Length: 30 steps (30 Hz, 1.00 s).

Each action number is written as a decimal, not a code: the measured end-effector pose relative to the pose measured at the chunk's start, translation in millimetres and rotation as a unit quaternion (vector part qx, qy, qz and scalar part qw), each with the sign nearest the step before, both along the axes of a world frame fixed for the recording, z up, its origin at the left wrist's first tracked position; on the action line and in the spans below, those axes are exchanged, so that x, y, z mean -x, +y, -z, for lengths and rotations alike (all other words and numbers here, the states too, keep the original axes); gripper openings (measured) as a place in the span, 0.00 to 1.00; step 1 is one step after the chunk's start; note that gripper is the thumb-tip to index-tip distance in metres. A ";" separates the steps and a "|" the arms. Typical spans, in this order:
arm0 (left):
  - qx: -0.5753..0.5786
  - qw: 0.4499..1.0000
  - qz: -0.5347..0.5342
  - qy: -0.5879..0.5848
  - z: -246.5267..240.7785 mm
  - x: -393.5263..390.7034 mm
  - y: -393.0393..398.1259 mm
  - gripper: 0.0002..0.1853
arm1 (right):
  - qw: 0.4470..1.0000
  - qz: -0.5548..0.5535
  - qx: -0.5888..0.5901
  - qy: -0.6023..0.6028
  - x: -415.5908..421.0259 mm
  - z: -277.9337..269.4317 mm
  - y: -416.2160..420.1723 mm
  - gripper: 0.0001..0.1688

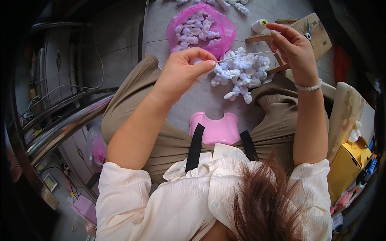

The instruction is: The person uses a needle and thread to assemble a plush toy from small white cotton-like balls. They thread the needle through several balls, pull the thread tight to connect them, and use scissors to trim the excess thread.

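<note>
A length of white thread stretches between my two hands, above the floor. My left hand pinches it between thumb and forefinger. A thin sliver shows below that palm; I cannot tell what it is. My right hand, raised higher and to the right, has the other end of the thread at its curled fingers. Whether a needle sits in its fingertips is too small to tell. Just beyond the thread lies a heap of small white-and-lilac crocheted toys, partly overlapped by the thread.
An open pink plastic bag holds more such toys. A white thread spool lies beside a wooden stool with scissors on it. Between my legs is a pink plastic stool. Metal rails run along the left; a yellow box stands right.
</note>
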<state>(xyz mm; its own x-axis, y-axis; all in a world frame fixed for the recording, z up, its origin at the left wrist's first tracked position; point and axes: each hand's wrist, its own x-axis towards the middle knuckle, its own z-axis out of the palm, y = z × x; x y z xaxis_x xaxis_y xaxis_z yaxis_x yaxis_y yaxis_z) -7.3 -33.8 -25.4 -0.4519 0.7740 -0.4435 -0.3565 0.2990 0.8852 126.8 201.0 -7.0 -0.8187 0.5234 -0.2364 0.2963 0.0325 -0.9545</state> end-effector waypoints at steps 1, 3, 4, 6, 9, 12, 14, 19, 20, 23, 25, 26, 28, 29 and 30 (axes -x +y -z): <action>-0.003 1.000 0.002 0.000 -0.2 0.0 0.0 0.07 | 1.000 0.003 -0.007 -0.001 -0.4 -0.4 0.6 0.15; -0.007 1.000 0.005 -0.002 -0.3 -0.2 0.4 0.08 | 1.000 0.008 -0.021 -0.002 -0.9 -1.1 1.5 0.14; -0.004 1.000 0.005 -0.003 -0.5 -0.2 0.5 0.08 | 1.000 0.010 -0.015 -0.006 -1.0 -1.9 2.2 0.14; 0.004 1.000 0.006 -0.005 -1.0 -0.2 0.6 0.08 | 1.000 0.015 -0.002 -0.014 -1.1 -3.9 2.9 0.14; -0.008 1.000 0.002 -0.005 -1.0 0.1 0.3 0.08 | 1.000 0.013 -0.007 -0.006 -1.0 -4.8 0.7 0.13; -0.006 1.000 -0.003 0.013 -0.7 -0.3 0.3 0.07 | 0.999 0.000 -0.034 -0.010 -0.7 -4.5 0.7 0.13; 0.015 0.999 0.009 0.050 -1.8 -0.9 1.3 0.07 | 0.996 -0.045 -0.077 0.003 -1.0 4.9 1.7 0.13; 0.017 0.987 0.023 0.156 -2.9 -2.7 0.9 0.07 | 0.983 -0.133 -0.109 -0.062 1.4 -1.2 -8.4 0.19; 0.010 0.985 0.021 0.171 -0.4 -2.6 0.5 0.07 | 0.981 -0.159 -0.074 -0.079 2.6 -5.1 -11.2 0.19; 0.001 0.976 0.016 0.217 0.9 -1.4 -0.3 0.07 | 0.968 -0.221 -0.053 -0.102 3.3 -12.7 -18.5 0.17; -0.004 0.973 0.014 0.229 0.0 -0.2 -0.3 0.07 | 0.968 -0.231 -0.011 -0.102 3.1 -14.7 -18.3 0.15; -0.007 0.974 0.014 0.226 -0.1 0.7 -0.8 0.07 | 0.968 -0.230 -0.011 -0.101 2.9 -13.3 -16.7 0.14; -0.012 0.969 0.033 0.246 -2.7 2.2 -1.1 0.08 | 0.971 -0.221 -0.014 -0.094 2.0 -12.1 -12.9 0.14; -0.014 0.962 0.052 0.269 -6.3 3.5 -0.7 0.08 | 0.973 -0.213 -0.016 -0.089 1.3 -11.8 -11.0 0.14; -0.015 0.954 0.071 0.291 -9.1 4.4 -0.6 0.09 | 0.975 -0.204 -0.018 -0.084 0.8 -11.2 -9.3 0.14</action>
